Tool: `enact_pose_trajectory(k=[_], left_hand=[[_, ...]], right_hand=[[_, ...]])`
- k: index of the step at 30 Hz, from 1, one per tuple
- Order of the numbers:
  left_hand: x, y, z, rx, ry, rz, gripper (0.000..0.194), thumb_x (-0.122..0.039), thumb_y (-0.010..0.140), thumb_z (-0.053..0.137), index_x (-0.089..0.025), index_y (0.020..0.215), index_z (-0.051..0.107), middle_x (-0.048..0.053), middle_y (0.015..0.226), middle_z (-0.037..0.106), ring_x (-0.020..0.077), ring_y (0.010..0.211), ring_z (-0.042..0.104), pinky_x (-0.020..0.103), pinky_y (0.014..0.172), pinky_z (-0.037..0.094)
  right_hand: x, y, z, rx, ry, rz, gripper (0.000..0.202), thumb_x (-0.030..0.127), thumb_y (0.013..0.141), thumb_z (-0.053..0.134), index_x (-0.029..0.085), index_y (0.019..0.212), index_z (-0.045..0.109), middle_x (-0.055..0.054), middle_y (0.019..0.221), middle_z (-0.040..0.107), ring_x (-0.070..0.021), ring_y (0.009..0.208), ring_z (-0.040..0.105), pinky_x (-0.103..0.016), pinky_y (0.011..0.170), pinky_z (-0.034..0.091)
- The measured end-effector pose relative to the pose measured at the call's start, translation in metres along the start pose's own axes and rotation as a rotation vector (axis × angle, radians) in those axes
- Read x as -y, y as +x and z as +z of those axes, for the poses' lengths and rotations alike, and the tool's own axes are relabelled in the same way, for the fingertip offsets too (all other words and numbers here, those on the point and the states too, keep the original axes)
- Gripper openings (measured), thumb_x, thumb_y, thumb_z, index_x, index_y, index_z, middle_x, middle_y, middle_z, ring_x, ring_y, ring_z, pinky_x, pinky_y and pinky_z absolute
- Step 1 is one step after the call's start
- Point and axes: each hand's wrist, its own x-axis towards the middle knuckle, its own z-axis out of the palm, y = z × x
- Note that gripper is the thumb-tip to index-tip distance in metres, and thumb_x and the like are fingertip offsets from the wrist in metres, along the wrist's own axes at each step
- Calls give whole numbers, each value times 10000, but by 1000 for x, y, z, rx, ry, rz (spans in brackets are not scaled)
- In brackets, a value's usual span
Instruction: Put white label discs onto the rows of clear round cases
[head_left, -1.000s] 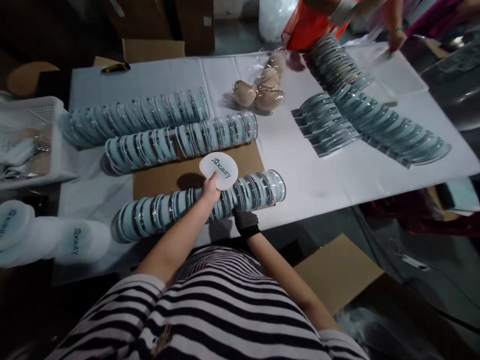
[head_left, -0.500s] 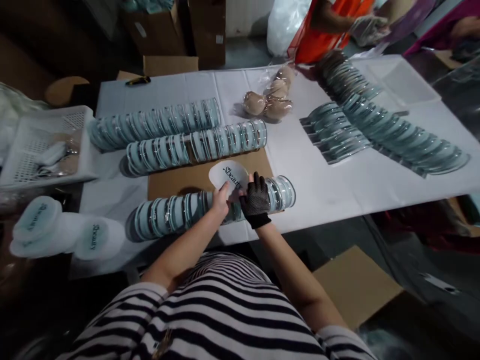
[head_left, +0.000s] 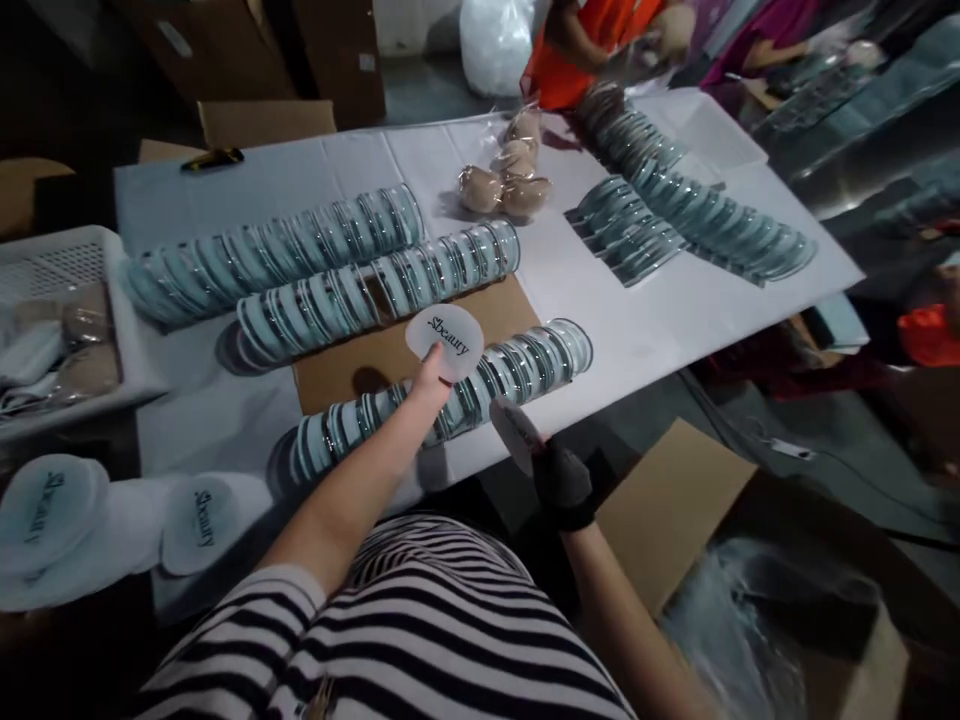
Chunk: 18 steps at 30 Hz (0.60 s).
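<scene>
My left hand (head_left: 430,380) pinches a white, rounded printed card (head_left: 454,330) with "beauty" lettering, its thumb on top. That card is held above a cardboard sheet (head_left: 337,372) and the nearest row of clear round packs with pale blue inserts (head_left: 525,362). Off the table's front edge, my right hand (head_left: 562,476), in a black glove with bare fingertips, grips a second printed card (head_left: 514,430), tilted and slightly blurred. Most of the right fingers are hidden or dark.
Two more rows of packs (head_left: 300,240) lie behind. Stacked printed cards (head_left: 199,525) sit at lower left beside a white basket (head_left: 146,370). Bagged beige pads (head_left: 517,190) lie at the back. An open carton (head_left: 675,500) stands at lower right. Co-workers (head_left: 570,50) are across the table.
My right hand has moved away from the left, right and toward me, carrying one card off. The left hand keeps its card over the cardboard. The view has shifted to the right.
</scene>
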Motion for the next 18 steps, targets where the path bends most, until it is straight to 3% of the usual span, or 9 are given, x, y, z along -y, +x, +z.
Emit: enact_pose_trajectory(k=[2,4,8,12,18], left_hand=[[6,5,-1,-3,5,-33,371,-203,943,592,-199,1313,598,119,1335,655,277,1270,595,523,1087,468],[13,7,-4,-34,18,-34,411,-197,933,609,-218,1343,579,109,1348,649,267,1284,584,515,1095,460],[16,6,-7,-51,13,-33,439,-170,928,607,-218,1363,568,110,1319,668,263,1283,585,495,1105,452],[16,7,-5,-64,14,-27,422,-143,919,609,-211,1335,590,117,1278,690,274,1251,609,521,1097,455],[19,7,-6,-86,26,-6,340,-122,906,613,-159,1243,636,133,1196,725,282,1194,647,500,1059,494]], right_hand=[[12,-4,15,104,-77,-30,411,270,973,390,162,1288,632,-138,1090,727,-229,964,669,-288,822,480],[33,14,24,175,-136,-34,389,269,1001,365,186,1290,613,-121,1114,721,-213,976,673,-272,813,466],[64,55,20,244,-204,-47,387,396,1027,360,188,1283,562,-126,1086,717,-231,959,687,-293,788,460],[58,58,14,338,-238,13,380,409,1022,356,201,1282,540,-123,1025,731,-242,915,707,-305,757,466],[61,72,46,331,-118,47,393,371,1040,316,216,1282,584,-133,1068,732,-257,985,697,-339,817,475]])
